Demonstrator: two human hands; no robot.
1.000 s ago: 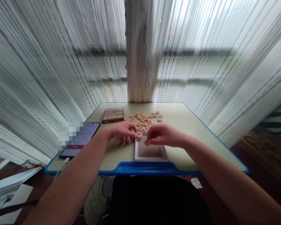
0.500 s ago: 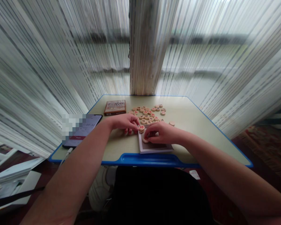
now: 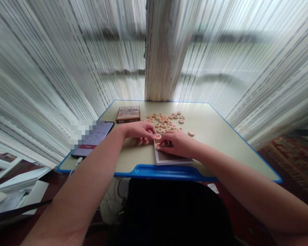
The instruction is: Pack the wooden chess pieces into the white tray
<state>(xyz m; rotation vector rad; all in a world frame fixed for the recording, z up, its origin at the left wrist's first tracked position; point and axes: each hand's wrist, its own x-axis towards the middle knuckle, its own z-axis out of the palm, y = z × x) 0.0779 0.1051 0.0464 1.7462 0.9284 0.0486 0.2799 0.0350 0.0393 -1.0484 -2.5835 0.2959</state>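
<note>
Dark cloth (image 3: 174, 212) fills the lowest part of the view, nearer than everything else. Beyond it runs the blue front lip of a pale green table (image 3: 133, 160). A shallow white-rimmed box (image 3: 173, 158) with a dark floor lies just behind that lip.

Over the box's far half rests the right hand (image 3: 178, 143). Its fingers are curled down and their tips are pinched on a small wooden disc (image 3: 158, 146) at the box's far left corner. Whether that disc sits inside the rim or on it cannot be told.

Just beyond that corner, the left hand (image 3: 140, 131) lies knuckles up on the tabletop. Its thumb and fingertips are closed around a red-marked disc (image 3: 157, 137), which looks like the top of a short stack. The two discs are almost touching.

Behind the box, a loose cluster of round pieces (image 3: 166, 123) is spread flat on the table, some lettered red and some dark. One lone piece (image 3: 191, 133) lies off to the box's far right, apart from the cluster.

Well to the left of the box, a phone (image 3: 93, 138) lies face up at the table's edge with its screen lit. A white cable (image 3: 75, 164) hangs from its near end. Farther back and to the left of the box is a printed brown lid (image 3: 128, 114), flat beside the cluster.

Past the table's far edge hang striped sheer curtains (image 3: 66, 68), gathered into a thick fold (image 3: 161, 51) straight behind the box.
</note>
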